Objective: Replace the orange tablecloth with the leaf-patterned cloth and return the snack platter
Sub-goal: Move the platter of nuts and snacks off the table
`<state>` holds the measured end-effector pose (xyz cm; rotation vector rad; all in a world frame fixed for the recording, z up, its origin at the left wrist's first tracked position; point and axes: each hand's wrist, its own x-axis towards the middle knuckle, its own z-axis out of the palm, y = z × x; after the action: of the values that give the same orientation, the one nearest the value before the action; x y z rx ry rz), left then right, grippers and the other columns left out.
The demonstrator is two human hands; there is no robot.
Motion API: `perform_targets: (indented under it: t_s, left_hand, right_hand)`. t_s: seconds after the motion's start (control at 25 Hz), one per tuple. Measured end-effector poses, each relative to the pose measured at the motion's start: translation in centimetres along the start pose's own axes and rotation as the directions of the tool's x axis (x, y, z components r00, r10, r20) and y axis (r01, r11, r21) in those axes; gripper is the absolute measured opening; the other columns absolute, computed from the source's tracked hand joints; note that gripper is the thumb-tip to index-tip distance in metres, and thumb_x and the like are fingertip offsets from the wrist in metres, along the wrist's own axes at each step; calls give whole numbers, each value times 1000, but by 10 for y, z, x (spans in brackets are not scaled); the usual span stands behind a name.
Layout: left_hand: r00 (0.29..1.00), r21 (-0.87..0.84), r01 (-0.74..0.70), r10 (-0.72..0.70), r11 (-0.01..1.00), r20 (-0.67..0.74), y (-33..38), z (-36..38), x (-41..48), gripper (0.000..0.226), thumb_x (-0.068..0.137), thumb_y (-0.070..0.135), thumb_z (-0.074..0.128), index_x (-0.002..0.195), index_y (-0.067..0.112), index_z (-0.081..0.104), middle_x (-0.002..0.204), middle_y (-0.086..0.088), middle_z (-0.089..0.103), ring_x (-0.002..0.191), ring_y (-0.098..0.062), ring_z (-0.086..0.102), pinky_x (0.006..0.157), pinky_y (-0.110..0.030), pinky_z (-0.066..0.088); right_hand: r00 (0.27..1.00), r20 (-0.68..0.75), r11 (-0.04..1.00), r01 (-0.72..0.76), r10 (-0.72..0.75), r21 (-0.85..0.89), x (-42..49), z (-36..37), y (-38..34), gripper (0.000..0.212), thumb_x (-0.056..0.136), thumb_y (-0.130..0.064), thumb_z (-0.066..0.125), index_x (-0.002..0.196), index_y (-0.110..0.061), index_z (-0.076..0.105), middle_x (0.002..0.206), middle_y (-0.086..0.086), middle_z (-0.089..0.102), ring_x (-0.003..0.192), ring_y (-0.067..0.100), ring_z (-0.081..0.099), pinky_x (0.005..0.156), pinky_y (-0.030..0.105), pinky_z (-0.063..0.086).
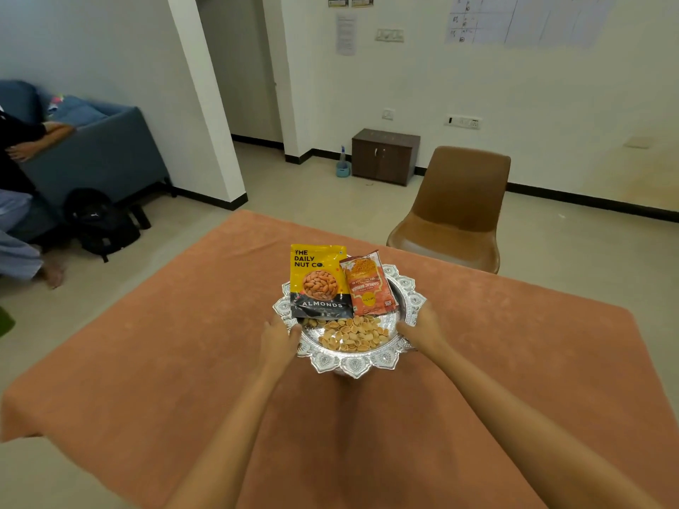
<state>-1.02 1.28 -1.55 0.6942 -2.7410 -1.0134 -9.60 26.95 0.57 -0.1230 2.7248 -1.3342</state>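
Two hands clasp its rim, thumbs curled over: left hand (279,334), right hand (422,326); lift the snack platter (354,365) level, lest packets (319,281) slide

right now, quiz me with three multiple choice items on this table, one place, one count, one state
1. Where is the silver platter? A on a stool B at the middle of the orange tablecloth C in a cupboard
2. How many snack packets lie on it? A one B two C four
3. What are the left hand and right hand doing? A hanging idle B lifting the cloth C holding the platter's rim
1 B, orange cloth shows all round it. 2 B, the almonds packet and the orange bhujia packet. 3 C, fingers clasp the rim on either side.
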Motion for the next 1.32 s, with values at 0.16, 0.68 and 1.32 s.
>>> perform_targets:
  t_s: [0.16,0.68,1.32]
  left_hand:
    - [994,-65,-108,109,992,15,53,19,-3,37,97,21,52,120,-8,50,117,-26,56,111,-39,48,82,-37,36]
    - [755,-249,-554,605,794,251,314,208,-123,34,94,23,58,115,-3,52,109,-16,58,101,-29,52,71,-26,30]
    - [363,-329,-610,623,721,692,430,476,-373,36,90,21,63,117,3,48,112,-8,51,94,-18,55,75,-21,42]
  right_hand:
    - [993,-121,997,23,-15,69,-10,-53,28,46,76,-11,67,118,-3,50,110,6,56,103,20,56,78,25,44]
    - [785,-558,961,-259,270,100,-155,-323,209,42,84,-10,64,117,1,41,105,7,46,97,22,49,73,28,36]
    - [366,-620,702,-538,694,468,-391,-430,477,58,85,-8,66,131,-7,31,119,3,43,111,28,53,85,54,53]
